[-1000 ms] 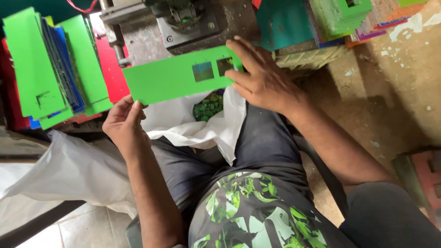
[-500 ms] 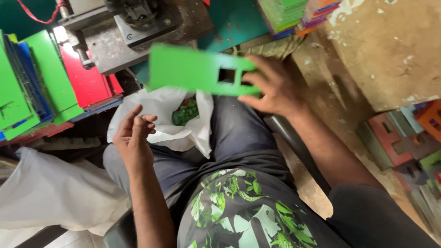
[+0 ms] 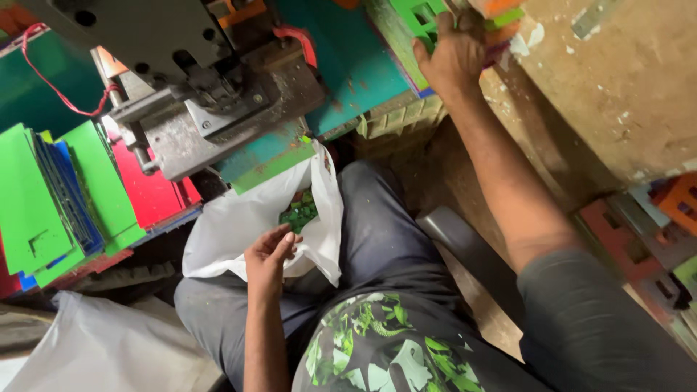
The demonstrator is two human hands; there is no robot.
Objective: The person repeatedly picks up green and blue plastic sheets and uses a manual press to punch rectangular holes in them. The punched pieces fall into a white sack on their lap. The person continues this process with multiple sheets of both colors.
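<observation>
The right hand (image 3: 456, 54) reaches up to the stack of punched green sheets (image 3: 417, 16) at the bench's far edge, its grip closed on the top sheet, while the left hand (image 3: 267, 255) rests loosely curled and empty at the mouth of the white bag (image 3: 239, 225) holding green scraps (image 3: 299, 212) in the lap.

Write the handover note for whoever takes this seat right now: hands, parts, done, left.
Right hand: reaching up to the stack of punched green sheets at the top right, fingers on it.
Left hand: resting at the mouth of the white plastic bag on the lap, holding nothing visible.
Bag holds green offcuts.
Punch press has no sheet under it.
Unpunched green, blue and red sheets stand at the left.
Done: one punched sheet at the stack. Left: the standing sheets.
</observation>
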